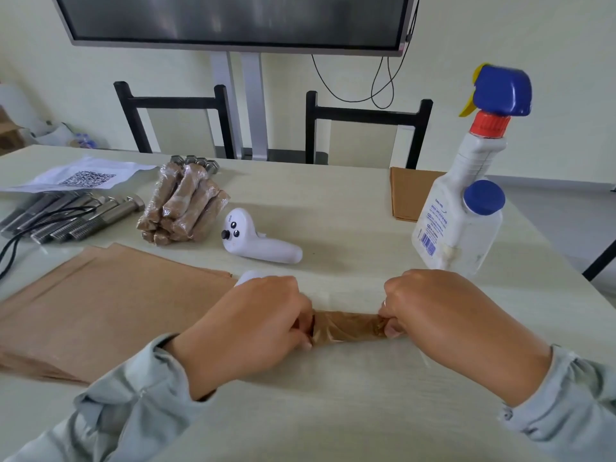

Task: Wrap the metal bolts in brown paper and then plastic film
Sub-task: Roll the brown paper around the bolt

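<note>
We pinch each end of the wrapped bolt (346, 326), left hand (256, 315) and right hand (433, 308) curled tight; heavy, stiff core, slippery film.

Two chairs (173, 121), two spray bottles (466, 208)

— Where does the paper-wrapped bolt (346, 326) lie?
— Between my left hand (253, 323) and my right hand (433, 310), on the pale wooden table (333, 201).
— And behind?
— The flat brown paper sheets (100, 305) lie left; the pile of wrapped bolts (181, 206) behind them, the bare threaded metal bolts (73, 216) further left.
</note>
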{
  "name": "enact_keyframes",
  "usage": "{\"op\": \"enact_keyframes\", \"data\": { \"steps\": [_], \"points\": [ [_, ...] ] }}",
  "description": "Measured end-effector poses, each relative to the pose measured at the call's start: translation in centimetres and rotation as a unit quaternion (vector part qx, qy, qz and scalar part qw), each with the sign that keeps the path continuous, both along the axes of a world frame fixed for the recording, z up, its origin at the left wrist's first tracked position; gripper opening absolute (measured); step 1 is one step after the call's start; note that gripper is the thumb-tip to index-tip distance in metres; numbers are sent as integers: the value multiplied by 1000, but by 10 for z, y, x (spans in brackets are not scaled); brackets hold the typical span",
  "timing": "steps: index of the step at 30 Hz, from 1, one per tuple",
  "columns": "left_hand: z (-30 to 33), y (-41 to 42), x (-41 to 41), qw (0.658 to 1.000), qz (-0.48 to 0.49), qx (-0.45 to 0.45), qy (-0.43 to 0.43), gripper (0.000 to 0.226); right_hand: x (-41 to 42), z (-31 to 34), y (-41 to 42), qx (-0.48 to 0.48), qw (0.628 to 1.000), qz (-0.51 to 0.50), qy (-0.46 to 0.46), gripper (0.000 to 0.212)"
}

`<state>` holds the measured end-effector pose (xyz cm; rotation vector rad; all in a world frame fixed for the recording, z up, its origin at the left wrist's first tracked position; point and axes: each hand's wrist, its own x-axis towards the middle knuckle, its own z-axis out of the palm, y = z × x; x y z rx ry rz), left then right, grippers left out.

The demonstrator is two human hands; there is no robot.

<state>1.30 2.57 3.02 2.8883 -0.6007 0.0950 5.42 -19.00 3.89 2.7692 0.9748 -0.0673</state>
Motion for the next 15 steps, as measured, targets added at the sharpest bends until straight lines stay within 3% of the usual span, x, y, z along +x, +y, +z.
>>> {"op": "enact_keyframes", "data": {
  "steps": [4,10,12,15],
  "points": [
    [5,0,14,995,59,-38,71,42,-1,3,1,-9,1000,2,-4,22],
    [11,-15,37,988,23,10,150,28,0,6,2,-4,1000,-12,21,21],
    [12,-14,35,988,34,11,147,27,-2,4,1,3,1000,-10,16,19],
    [9,-8,22,994,67,38,78,28,-4,0,-1,30,1000,3,-4,17]
  ]
}}
